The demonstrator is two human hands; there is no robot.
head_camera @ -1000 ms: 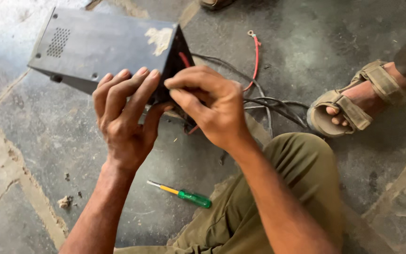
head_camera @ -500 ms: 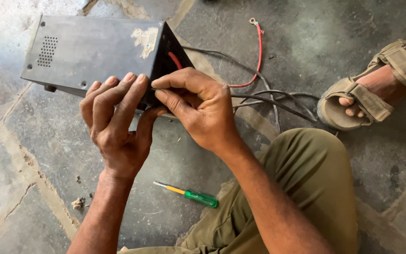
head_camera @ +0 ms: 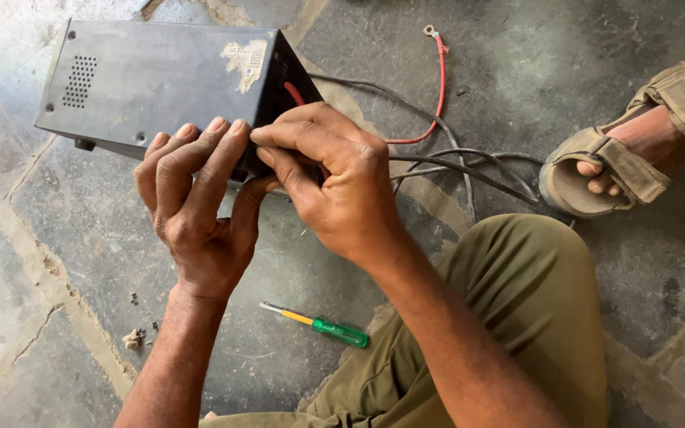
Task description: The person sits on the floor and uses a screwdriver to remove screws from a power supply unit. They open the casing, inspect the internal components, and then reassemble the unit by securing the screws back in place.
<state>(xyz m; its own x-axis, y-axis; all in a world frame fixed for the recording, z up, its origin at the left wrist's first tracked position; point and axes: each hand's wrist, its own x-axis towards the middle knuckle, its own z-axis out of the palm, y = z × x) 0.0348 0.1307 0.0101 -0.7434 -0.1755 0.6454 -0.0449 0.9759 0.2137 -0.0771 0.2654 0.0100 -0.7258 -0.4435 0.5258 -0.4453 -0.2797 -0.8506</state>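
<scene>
Dark grey rectangular metal box [head_camera: 168, 83] with a vent grille and a torn pale sticker lies on the cracked grey stone floor [head_camera: 57, 261], upper left of frame. Both hands work at its near right corner, centre of frame.

Left hand [head_camera: 196, 210]: fingers flat and extended up against the box's end face, thumb tucked under; bracing it, not clenched round anything. Right hand [head_camera: 334, 186]: fingers curled, thumb and forefinger pinched at the box edge. What sits in the pinch is hidden; cannot tell if it grips a small part or just presses the casing.

Thin red wire with a ring terminal [head_camera: 440, 79] runs out from the corner to the upper centre. Bundle of black cables [head_camera: 469, 162] trails right, towards a foot in a tan strapped sandal [head_camera: 608, 170] at the right edge. Small screwdriver with green handle and yellow shaft [head_camera: 323, 326] lies on the floor, lower centre, apart from both hands. Olive trouser knee [head_camera: 517, 301] lower right.

To do this fiddling well, probably: keep the left hand pressing the box so it can't slide on the floor, work only with the right fingertips, keep the red wire and cables clear of the pinch point, and tilt the corner into view since the fingers block it.
</scene>
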